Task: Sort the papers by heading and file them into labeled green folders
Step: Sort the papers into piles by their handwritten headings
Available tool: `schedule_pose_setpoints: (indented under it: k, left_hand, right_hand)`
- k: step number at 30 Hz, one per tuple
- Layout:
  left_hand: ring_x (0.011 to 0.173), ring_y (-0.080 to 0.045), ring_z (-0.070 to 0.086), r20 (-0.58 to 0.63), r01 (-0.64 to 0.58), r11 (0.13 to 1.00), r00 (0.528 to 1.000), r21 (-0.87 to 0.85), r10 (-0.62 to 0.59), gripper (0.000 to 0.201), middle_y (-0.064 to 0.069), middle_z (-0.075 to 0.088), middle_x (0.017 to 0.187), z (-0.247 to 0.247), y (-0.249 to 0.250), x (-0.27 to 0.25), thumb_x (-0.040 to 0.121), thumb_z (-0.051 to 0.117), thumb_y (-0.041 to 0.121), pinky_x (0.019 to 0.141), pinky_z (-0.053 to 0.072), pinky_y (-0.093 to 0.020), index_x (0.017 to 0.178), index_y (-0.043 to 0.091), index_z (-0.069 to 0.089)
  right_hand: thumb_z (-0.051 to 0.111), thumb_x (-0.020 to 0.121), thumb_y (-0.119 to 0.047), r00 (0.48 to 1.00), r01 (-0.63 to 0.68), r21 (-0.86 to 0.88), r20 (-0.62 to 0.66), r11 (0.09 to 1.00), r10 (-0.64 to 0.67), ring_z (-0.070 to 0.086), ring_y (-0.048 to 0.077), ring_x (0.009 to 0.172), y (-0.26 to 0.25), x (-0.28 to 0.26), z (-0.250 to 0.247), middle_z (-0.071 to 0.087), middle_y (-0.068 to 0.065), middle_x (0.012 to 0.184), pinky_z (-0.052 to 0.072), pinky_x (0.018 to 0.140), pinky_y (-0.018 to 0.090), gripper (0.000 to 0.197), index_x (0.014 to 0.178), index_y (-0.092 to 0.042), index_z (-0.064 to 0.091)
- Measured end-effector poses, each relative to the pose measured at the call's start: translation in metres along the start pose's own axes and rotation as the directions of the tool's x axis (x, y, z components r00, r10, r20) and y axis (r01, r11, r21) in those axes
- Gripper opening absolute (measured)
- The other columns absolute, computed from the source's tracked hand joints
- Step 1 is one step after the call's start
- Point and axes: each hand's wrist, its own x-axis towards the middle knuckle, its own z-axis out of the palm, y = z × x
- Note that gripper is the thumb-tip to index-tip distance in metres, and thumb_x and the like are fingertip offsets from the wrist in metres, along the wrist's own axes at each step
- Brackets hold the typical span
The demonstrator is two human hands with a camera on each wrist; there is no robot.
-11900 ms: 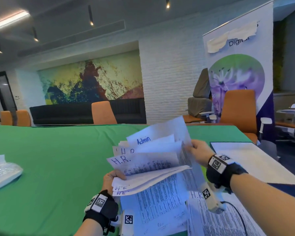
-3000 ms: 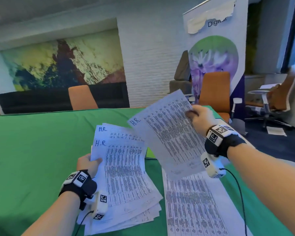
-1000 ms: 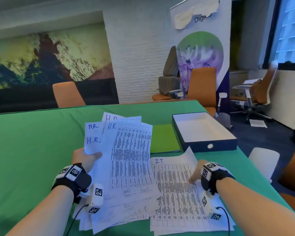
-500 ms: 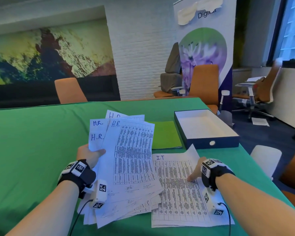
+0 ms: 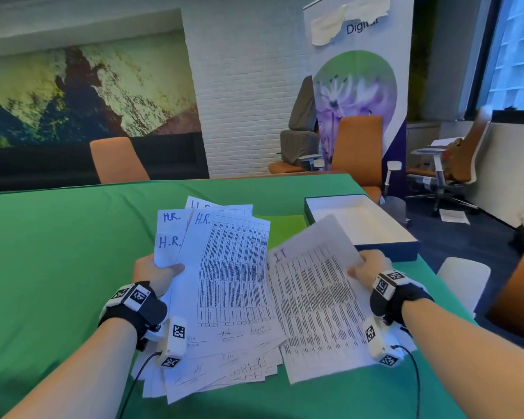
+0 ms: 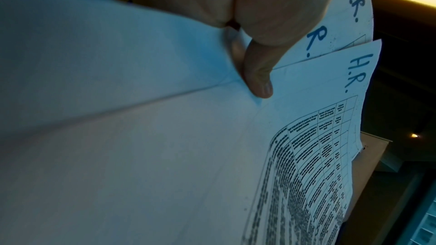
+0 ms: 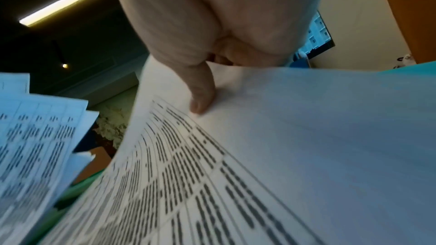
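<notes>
My left hand [image 5: 156, 272] grips a fanned stack of H.R. papers [image 5: 224, 282] by its left edge, thumb on top; the left wrist view shows that thumb [image 6: 257, 79] pressed on the H.R. papers [image 6: 330, 118]. My right hand [image 5: 366, 267] pinches the right edge of the I.T. papers [image 5: 315, 300] and holds that edge raised off the green table [image 5: 58, 267]. In the right wrist view the thumb [image 7: 202, 96] lies on the I.T. papers [image 7: 259, 156]. A green folder [image 5: 285, 229] lies flat behind both stacks, partly hidden by them.
An open dark box [image 5: 360, 225] with a white inside stands at the table's back right, near the right edge. Orange chairs [image 5: 117, 160] stand around the table. A roll-up banner [image 5: 357, 86] stands beyond the far right corner.
The right hand, which was resting on the flat I.T. papers, has taken hold of their right edge and lifted it. The left hand still holds the H.R. stack.
</notes>
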Motion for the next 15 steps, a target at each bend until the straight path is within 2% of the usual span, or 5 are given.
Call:
schedule_pose_setpoints:
  k: [4, 7, 10, 13, 15]
  left_hand:
    - [0.087, -0.026, 0.056, -0.002, 0.001, 1.0, 1.0, 0.005, -0.001, 0.032, -0.021, 0.064, 0.116, 0.002, -0.002, 0.0, 0.081, 0.068, 0.0, 0.08, 0.045, -0.035, 0.113, -0.005, 0.062]
    - [0.087, -0.028, 0.057, -0.016, 0.012, 1.0, 1.0, -0.007, -0.012, 0.033, -0.022, 0.064, 0.115, 0.002, -0.008, 0.003, 0.081, 0.068, -0.001, 0.08, 0.045, -0.036, 0.113, -0.005, 0.062]
    - [0.087, -0.029, 0.058, -0.032, 0.018, 1.0, 0.999, -0.011, -0.018, 0.032, -0.022, 0.064, 0.114, -0.001, -0.014, 0.007, 0.08, 0.068, 0.0, 0.082, 0.046, -0.038, 0.112, -0.004, 0.062]
    - [0.089, -0.029, 0.058, -0.018, 0.009, 1.0, 1.0, -0.001, -0.009, 0.031, -0.021, 0.065, 0.113, -0.003, -0.017, 0.012, 0.08, 0.069, 0.0, 0.083, 0.047, -0.039, 0.111, -0.004, 0.063]
    - [0.089, -0.03, 0.059, -0.006, 0.007, 1.0, 1.0, 0.015, -0.007, 0.031, -0.02, 0.065, 0.113, -0.003, -0.017, 0.014, 0.08, 0.069, 0.001, 0.084, 0.048, -0.04, 0.11, -0.003, 0.063]
  right_hand:
    - [0.063, 0.087, -0.014, 0.999, 0.044, 0.074, -0.015, 0.996, -0.043, 0.053, 0.024, 0.081, -0.007, -0.001, -0.012, 0.065, 0.015, 0.099, 0.042, 0.076, 0.028, 0.017, 0.103, -0.006, 0.065]
    - [0.059, 0.089, -0.014, 0.997, 0.031, -0.024, 0.065, 0.999, -0.03, 0.06, 0.026, 0.086, -0.003, 0.0, -0.004, 0.066, 0.015, 0.107, 0.048, 0.08, 0.031, 0.02, 0.107, -0.008, 0.066]
    - [0.046, 0.091, -0.008, 0.991, 0.024, -0.101, 0.135, 0.995, -0.01, 0.064, 0.027, 0.088, 0.003, 0.001, 0.012, 0.068, 0.012, 0.1, 0.051, 0.081, 0.033, 0.027, 0.108, -0.009, 0.068]
    - [0.039, 0.093, -0.004, 0.991, 0.061, -0.137, 0.127, 0.989, -0.043, 0.063, 0.03, 0.093, -0.004, 0.001, 0.017, 0.067, 0.014, 0.104, 0.05, 0.082, 0.034, 0.032, 0.111, -0.011, 0.065]
    - [0.037, 0.091, 0.0, 0.991, 0.096, -0.127, 0.109, 0.987, -0.082, 0.062, 0.031, 0.099, -0.012, 0.002, 0.014, 0.065, 0.014, 0.11, 0.05, 0.088, 0.037, 0.035, 0.115, -0.011, 0.06]
